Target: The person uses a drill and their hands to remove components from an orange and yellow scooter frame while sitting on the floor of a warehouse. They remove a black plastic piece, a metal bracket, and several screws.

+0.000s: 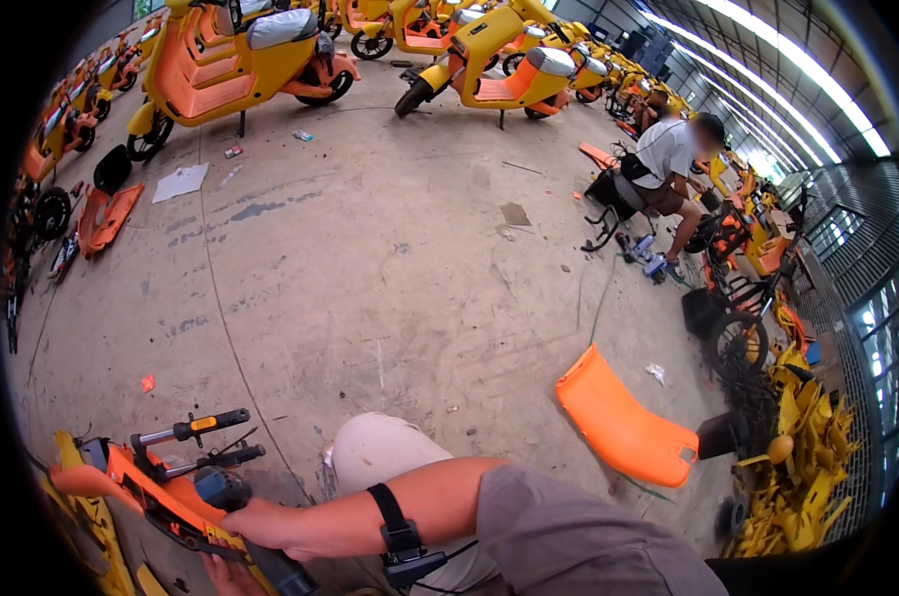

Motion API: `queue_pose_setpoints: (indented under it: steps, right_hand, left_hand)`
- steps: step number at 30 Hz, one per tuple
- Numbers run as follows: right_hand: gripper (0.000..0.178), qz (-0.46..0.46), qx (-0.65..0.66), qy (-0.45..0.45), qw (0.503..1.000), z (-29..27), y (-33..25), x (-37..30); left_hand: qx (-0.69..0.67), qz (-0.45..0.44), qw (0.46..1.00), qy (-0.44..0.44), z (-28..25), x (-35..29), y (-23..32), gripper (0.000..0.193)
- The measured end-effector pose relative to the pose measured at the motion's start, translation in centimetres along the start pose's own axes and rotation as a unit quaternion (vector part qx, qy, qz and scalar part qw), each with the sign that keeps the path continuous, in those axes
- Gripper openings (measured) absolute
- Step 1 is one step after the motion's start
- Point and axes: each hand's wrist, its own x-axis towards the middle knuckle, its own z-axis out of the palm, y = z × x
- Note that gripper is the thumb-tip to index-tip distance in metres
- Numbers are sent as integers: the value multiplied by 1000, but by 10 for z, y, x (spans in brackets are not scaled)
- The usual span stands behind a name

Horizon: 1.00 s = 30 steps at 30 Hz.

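At the lower left my right hand is closed round a dark cordless power driver, its round blue-black body over the part and its base below my wrist. The driver lies against an orange scooter body part with yellow and black pieces; where its bit meets the part is hidden. Below, my left hand shows only partly at the lower edge, its fingers gripping that part's near side. Black handlebar grips on metal tubes stick out beside it. A black strap with a small device sits on my right forearm.
An orange curved panel lies on the concrete floor to the right, near a heap of yellow panels. A person sits at the far right among parts. Yellow-orange scooters stand in rows at the back.
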Motion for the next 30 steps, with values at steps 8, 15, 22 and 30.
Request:
queue_pose_setpoints:
  steps: [8, 15, 22, 30]
  right_hand:
    - [22, 0, -13, 40, 999, -18, 17, 2]
    - [22, 2, -18, 103, 995, -25, 7, 9]
    - [24, -27, -94, 191, 977, -20, 29, 67]
    - [30, 48, -93, 78, 991, 6, 40, 35]
  left_hand:
    - [40, 31, 999, 20, 4, -9, 7, 57]
    - [99, 84, 991, 30, 0, -13, 14, 56]
    - [10, -16, 999, 42, -11, -7, 13, 44]
    - [-31, -51, 996, 62, -22, -11, 12, 43]
